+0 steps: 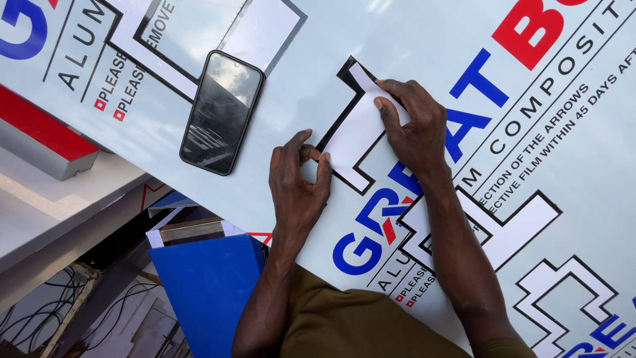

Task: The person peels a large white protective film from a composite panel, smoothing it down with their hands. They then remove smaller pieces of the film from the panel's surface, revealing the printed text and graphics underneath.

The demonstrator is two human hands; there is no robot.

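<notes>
The person's two hands work on a white paper letter template (354, 136) that lies flat on a large white composite panel (318, 73) covered in protective film with blue, red and black print. The template is I-shaped and is ringed by a black outline drawn on the panel.

The left hand (298, 182) rests at the template's near-left edge, its fingers curled and its thumb and forefinger pinched together at the paper's edge. The right hand (414, 126) lies over the template's right side, palm down, with its fingertips (379, 104) pressed onto the paper near its far end. The two hands are close together but do not touch; neither lifts the paper off the panel.

A black smartphone (222, 113) with a dark screen lies on the panel well to the left of the hands. Beyond it, at the far left, a larger black-outlined white shape (255, 33) is marked on the panel. To the right and nearer, under the right forearm, more outlined letter shapes (523, 225) show on the film.

Below the panel's near-left edge stands a blue sheet (205, 292), and a red-and-white box-like piece (40, 139) sits at the far left.
</notes>
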